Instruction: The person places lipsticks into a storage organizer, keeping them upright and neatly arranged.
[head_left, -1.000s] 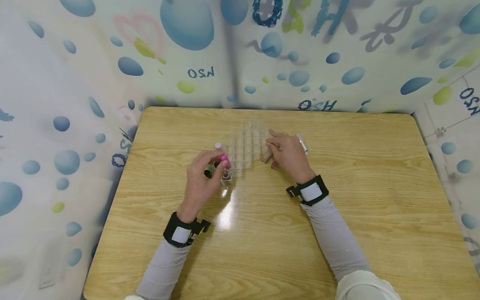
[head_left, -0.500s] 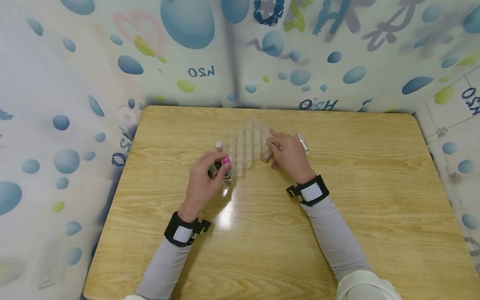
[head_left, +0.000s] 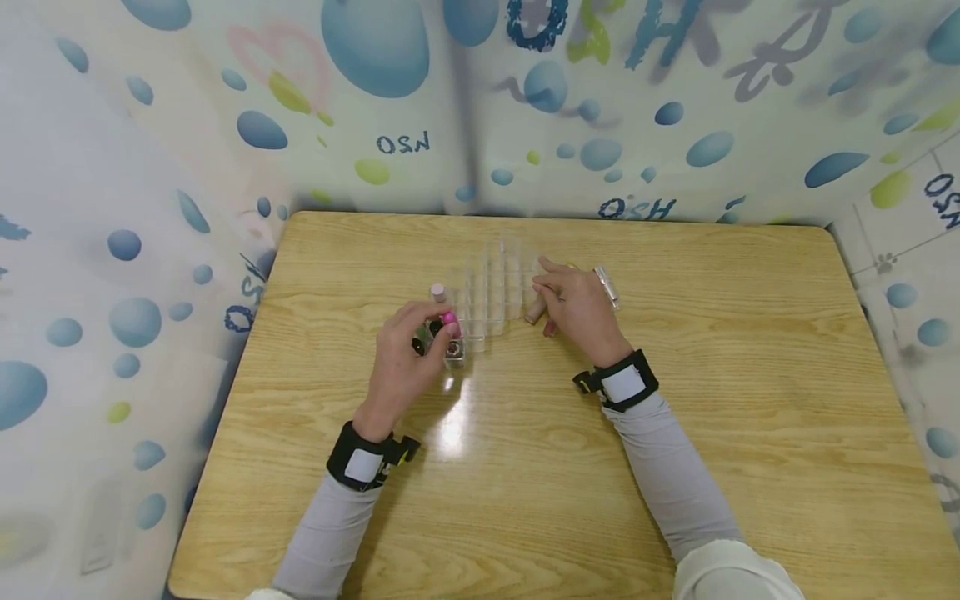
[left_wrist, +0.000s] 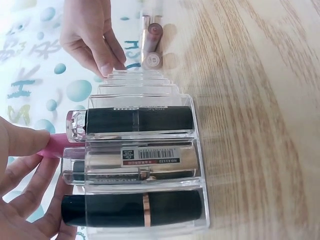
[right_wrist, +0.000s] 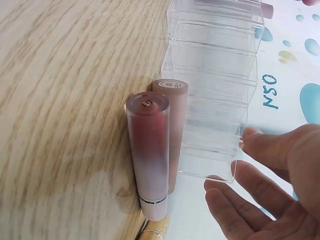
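A clear stepped lipstick organizer point(head_left: 492, 292) stands mid-table. At its near left end my left hand point(head_left: 403, 362) pinches a bright pink tube point(left_wrist: 56, 145) between thumb and fingers; the tube's lower part is hidden among its neighbours. In the left wrist view, the front slots hold a black lipstick with a clear faceted cap point(left_wrist: 140, 120), a gold labelled tube point(left_wrist: 142, 159) and a black lipstick with a gold band point(left_wrist: 135, 209). My right hand point(head_left: 585, 310) grips the organizer's far right end, thumb and fingers at its rim.
Beside the right hand, a red-to-pink lip gloss tube point(right_wrist: 149, 155) and a brownish-pink tube point(right_wrist: 178, 112) are by the organizer. A silvery clear tube point(head_left: 606, 287) lies farther right. A pale-capped tube point(head_left: 438, 292) rises behind the left fingers. A patterned wall point(head_left: 480, 175) borders the table's back.
The pink tube has sunk lower between the left fingers and stands more upright among the other tubes. The right hand and the organizer have stayed in place.
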